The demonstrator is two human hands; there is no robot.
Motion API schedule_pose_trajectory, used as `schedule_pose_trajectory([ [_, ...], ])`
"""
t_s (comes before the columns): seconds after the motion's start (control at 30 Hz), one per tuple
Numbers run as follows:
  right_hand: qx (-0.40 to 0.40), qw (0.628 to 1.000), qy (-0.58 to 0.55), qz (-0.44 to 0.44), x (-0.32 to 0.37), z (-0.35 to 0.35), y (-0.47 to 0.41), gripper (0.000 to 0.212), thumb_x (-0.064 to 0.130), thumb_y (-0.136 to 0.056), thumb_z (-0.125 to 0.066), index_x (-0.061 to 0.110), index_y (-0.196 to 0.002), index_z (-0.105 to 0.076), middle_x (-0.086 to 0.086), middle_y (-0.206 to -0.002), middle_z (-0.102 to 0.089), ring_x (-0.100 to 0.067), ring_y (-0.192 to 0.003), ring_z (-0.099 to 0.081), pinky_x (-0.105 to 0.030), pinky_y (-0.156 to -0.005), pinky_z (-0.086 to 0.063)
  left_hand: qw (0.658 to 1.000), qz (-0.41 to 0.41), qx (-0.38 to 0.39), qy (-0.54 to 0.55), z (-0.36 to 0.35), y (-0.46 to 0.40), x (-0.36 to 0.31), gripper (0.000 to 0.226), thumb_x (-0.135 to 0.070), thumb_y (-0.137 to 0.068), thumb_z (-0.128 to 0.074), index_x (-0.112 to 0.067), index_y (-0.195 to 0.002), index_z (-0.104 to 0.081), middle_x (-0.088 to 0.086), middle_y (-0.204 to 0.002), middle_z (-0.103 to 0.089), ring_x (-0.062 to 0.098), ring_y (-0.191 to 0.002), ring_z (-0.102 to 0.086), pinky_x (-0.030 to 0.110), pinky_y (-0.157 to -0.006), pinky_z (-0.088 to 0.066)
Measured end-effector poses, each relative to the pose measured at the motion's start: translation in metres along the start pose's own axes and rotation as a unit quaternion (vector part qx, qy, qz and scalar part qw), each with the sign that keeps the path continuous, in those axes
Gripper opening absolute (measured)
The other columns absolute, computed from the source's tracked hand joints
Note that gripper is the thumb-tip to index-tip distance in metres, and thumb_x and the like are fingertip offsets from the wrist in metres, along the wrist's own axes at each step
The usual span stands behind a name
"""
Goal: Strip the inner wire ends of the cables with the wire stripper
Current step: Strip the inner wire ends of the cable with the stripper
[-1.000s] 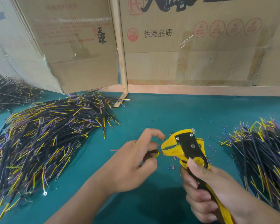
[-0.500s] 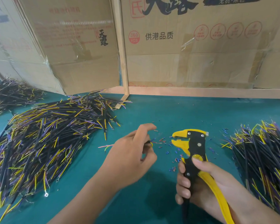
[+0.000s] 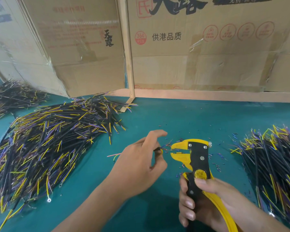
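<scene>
While a cable [image 3: 158, 149] is pinched by the left hand [image 3: 137, 166], its wire ends are held at the stripper [image 3: 190, 156] mouth. Stripper handles are gripped by the curled right hand [image 3: 208, 203].

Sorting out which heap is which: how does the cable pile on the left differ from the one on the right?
The left cable pile is broad and wholly in view, reaching back to the cardboard boxes; the right cable pile is cut off by the frame edge. Ring terminals show on the left pile's near ends; none are plain on the right pile. Both hold black cables with yellow and purple inner wires on the green table.
</scene>
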State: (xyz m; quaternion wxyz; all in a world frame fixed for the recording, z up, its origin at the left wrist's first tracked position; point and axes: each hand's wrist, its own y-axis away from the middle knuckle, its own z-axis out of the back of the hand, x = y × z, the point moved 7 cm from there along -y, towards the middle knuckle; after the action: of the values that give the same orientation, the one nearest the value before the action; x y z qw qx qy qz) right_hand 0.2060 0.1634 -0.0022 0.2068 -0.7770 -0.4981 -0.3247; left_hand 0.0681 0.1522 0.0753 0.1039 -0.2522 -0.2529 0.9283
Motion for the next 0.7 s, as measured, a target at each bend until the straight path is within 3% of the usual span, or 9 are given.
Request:
schedule_pose_trajectory([
  [0.13,-0.017,0.999,0.027,-0.015,0.0,-0.008,0.0,0.034,0.025,-0.076,-0.083,0.0,-0.09,-0.066,-0.019,-0.07,-0.051,-0.031,-0.061,-0.055,-0.049,-0.069,-0.049,1.0,-0.002,0.006,-0.004,-0.001,0.0,0.0,0.045,-0.018,-0.085,-0.052,-0.02,-0.13,-0.046,-0.017,-0.07,-0.042,-0.006,-0.071,-0.043,0.032,-0.066,-0.041],
  [0.23,-0.029,0.998,0.045,-0.018,0.001,-0.009,0.0,0.037,0.027,-0.073,-0.086,0.0,-0.088,-0.066,-0.019,-0.068,-0.05,-0.031,-0.06,-0.054,-0.049,-0.068,-0.048,1.0,0.006,0.008,-0.003,0.0,0.001,-0.001,0.047,-0.019,-0.084,-0.051,-0.018,-0.131,-0.047,-0.012,-0.073,-0.051,0.003,-0.075,-0.041,0.038,-0.072,-0.046],
  [0.4,-0.082,0.995,0.053,-0.024,0.003,-0.01,0.004,0.046,0.033,-0.064,-0.092,-0.001,-0.079,-0.064,-0.018,-0.062,-0.045,-0.029,-0.053,-0.05,-0.047,-0.061,-0.048,1.0,0.016,0.006,0.009,0.001,0.0,-0.002,0.049,-0.022,-0.083,-0.049,-0.023,-0.132,-0.044,-0.013,-0.074,-0.05,-0.005,-0.072,-0.044,0.037,-0.069,-0.044],
  [0.57,-0.129,0.986,0.102,-0.027,0.004,-0.011,0.011,0.041,0.039,-0.074,-0.077,0.002,-0.074,-0.06,-0.014,-0.059,-0.038,-0.025,-0.048,-0.042,-0.041,-0.053,-0.044,1.0,0.023,0.008,0.009,0.003,0.0,-0.001,0.048,-0.022,-0.083,-0.048,-0.025,-0.131,-0.044,-0.014,-0.07,-0.047,-0.001,-0.07,-0.045,0.034,-0.065,-0.04],
  [0.7,-0.146,0.982,0.12,-0.029,0.007,-0.011,0.014,0.045,0.042,-0.073,-0.078,0.002,-0.074,-0.058,-0.013,-0.059,-0.034,-0.024,-0.047,-0.038,-0.039,-0.051,-0.042,1.0,0.015,0.008,0.003,0.004,-0.001,-0.001,0.048,-0.023,-0.083,-0.048,-0.028,-0.131,-0.041,-0.019,-0.072,-0.049,-0.004,-0.071,-0.045,0.033,-0.069,-0.042],
])
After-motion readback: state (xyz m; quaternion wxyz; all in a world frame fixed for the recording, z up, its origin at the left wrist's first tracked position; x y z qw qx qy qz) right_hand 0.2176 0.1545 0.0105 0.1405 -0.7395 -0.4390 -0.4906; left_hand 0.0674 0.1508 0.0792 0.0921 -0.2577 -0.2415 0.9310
